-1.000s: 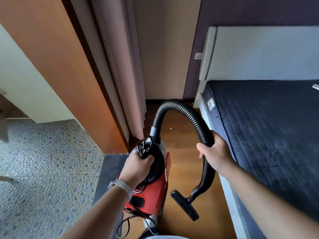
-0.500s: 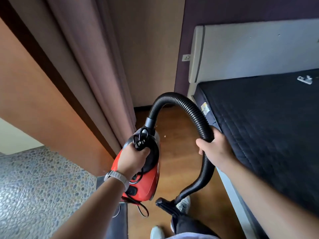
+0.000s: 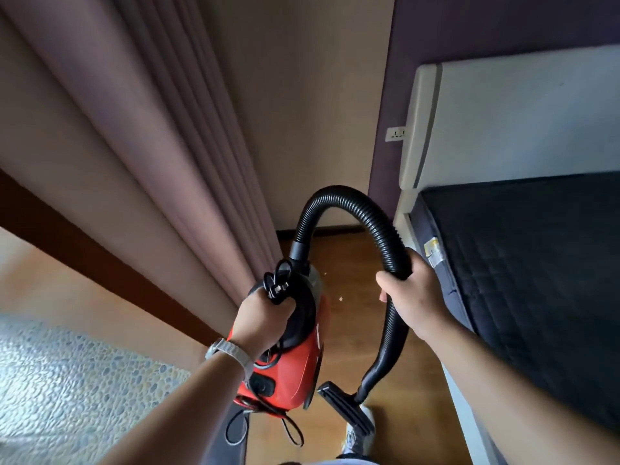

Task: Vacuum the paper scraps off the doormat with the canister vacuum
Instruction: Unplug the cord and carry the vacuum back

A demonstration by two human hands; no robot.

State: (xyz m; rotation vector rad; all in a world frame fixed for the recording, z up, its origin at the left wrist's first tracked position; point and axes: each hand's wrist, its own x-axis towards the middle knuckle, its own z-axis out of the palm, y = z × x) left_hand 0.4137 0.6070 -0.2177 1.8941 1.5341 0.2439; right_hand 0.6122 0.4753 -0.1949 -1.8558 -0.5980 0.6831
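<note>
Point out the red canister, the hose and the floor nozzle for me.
red canister (image 3: 302,374), head view, its red side panel.
hose (image 3: 339,195), head view, top of its arch.
floor nozzle (image 3: 347,411), head view, middle of the black head.

Soft, even daylight, brightest on the pebble floor (image 3: 67,380) at left; no hard shadows. That floor is smeared by blur, while the canister vacuum (image 3: 302,364) at centre is sharp. The dark mattress (image 3: 536,280) swallows detail. Wide-angle distortion bows the curtain (image 3: 174,146) and headboard (image 3: 503,112) toward the edges
</note>
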